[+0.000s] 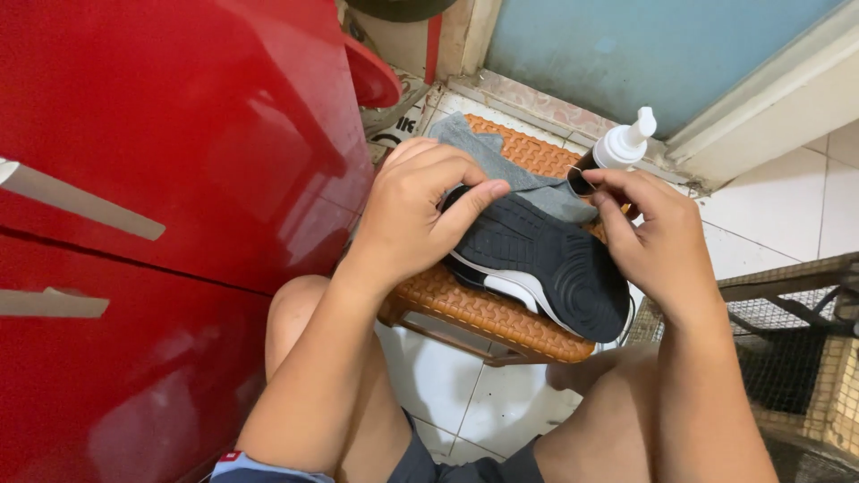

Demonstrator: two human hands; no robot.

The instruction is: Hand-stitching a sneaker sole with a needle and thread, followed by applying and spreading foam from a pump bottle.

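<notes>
A dark shoe (546, 259) lies sole-up on an orange plastic stool (483, 313), between the two hands. The left hand (416, 215) rests on the shoe's near-left end, fingers curled over the edge and the thumb stretched flat across the sole. A grey cloth (510, 165) lies under and beyond this hand, tucked against the shoe's far side. The right hand (658, 241) sits at the shoe's far-right side, its fingers drawn together around the lower part of a brown bottle (586, 174) with a white pump top (626, 143); the thumb and forefinger pinch near the bottle's neck.

Left of the left hand a red cabinet (170, 197) stands close, leaving little room on that side. Right of the right hand a wire mesh frame (787, 331) crowds in. Beyond both hands a door sill (573, 112) and blue wall (644, 49) close the space. White floor tiles (465, 394) show beneath the stool, between the person's bare knees.

Most of the bottle's body is hidden behind the right hand, and the shoe's upper faces down, out of sight. The cloth's far edge is partly covered by the left hand.
</notes>
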